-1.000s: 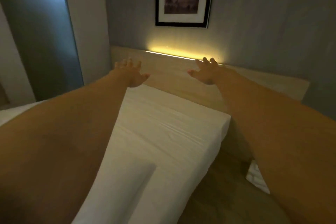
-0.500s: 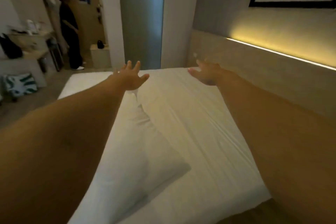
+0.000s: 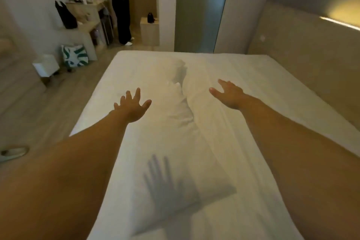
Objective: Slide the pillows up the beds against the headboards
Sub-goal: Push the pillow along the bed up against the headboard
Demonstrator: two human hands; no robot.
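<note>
A white bed (image 3: 253, 91) fills the middle of the view, with the pale headboard (image 3: 303, 58) along its right side. Two white pillows lie end to end down the bed's left half: a near one (image 3: 171, 187) and a far, crumpled one (image 3: 171, 82). Both lie apart from the headboard. My left hand (image 3: 132, 107) hovers open over the gap between them, fingers spread. My right hand (image 3: 228, 93) is open too, above the sheet to the right of the far pillow. Neither hand holds anything.
A person in black (image 3: 120, 4) stands at the far doorway by a desk (image 3: 83, 15) with bags. A green-and-white bag (image 3: 75, 55) and a small white box (image 3: 45, 67) sit on the wooden floor left of the bed. A slipper (image 3: 13, 152) lies at the left edge.
My view has swung left from the headboard and picture to the length of the bed. Both outstretched arms have come lower over the pillows, hands still open.
</note>
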